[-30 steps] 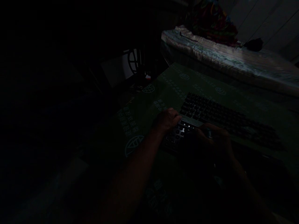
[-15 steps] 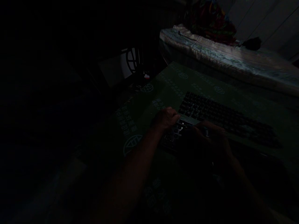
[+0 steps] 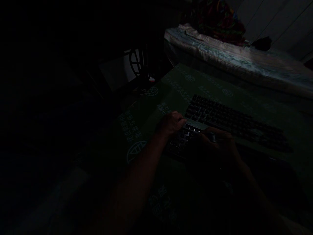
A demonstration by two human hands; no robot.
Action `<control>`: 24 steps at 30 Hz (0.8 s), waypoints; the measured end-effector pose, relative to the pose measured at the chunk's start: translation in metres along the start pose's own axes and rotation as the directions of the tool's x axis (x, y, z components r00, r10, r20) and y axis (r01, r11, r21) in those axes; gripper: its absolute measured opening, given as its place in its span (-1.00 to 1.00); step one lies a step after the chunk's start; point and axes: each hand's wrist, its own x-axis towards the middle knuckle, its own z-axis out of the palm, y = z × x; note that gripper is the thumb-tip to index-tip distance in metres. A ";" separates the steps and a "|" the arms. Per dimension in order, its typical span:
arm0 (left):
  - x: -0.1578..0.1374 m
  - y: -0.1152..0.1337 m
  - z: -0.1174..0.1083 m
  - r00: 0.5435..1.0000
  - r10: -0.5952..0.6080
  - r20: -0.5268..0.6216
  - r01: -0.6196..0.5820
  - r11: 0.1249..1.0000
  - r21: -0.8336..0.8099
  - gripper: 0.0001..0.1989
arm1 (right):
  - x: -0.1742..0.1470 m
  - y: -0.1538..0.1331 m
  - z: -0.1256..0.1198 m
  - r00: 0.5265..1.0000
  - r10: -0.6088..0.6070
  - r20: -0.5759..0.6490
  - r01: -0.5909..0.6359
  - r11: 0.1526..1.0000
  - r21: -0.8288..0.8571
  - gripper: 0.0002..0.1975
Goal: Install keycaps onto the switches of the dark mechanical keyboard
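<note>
The scene is very dark. My left hand (image 3: 174, 121) is closed on the far left corner of a dark keyboard case (image 3: 179, 143), with the thumb along its edge. Pale bright spots and rows of small squares show on the case's left end; its right part lies in shadow under my other hand. My right hand (image 3: 223, 143) is curled over the case, its fingers closed round a small dark tool with a glossy handle (image 3: 212, 137). The tool's tip is hidden in the dark. Just beyond both hands lies a black keyboard section with rows of keys (image 3: 234, 120).
A green board with printed white characters and globe marks (image 3: 151, 91) forms the work surface. Behind it stands a bed or bench with a pale patterned cover (image 3: 220, 54) and a colourful cloth heap (image 3: 217, 24). A dark fan-like round frame (image 3: 135, 62) stands back left.
The whole view has shifted slightly. My right hand has moved a little over the case, and the bright spots there look different. My left hand keeps its hold on the corner.
</note>
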 end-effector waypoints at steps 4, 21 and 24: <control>0.001 -0.001 0.000 1.000 -0.009 0.010 0.009 1.000 -0.001 -0.79 | 0.002 0.001 -0.004 0.997 0.017 -0.079 -0.020 0.999 -0.031 -0.75; 0.001 -0.002 0.001 1.000 0.006 0.001 -0.006 1.000 0.009 -0.78 | 0.003 -0.002 0.001 0.990 -0.120 -0.077 0.111 0.987 -0.117 -0.80; 0.001 -0.002 0.000 1.000 -0.001 0.000 0.001 1.000 0.008 -0.79 | 0.003 -0.001 -0.001 0.995 -0.094 -0.042 0.089 0.991 -0.103 -0.81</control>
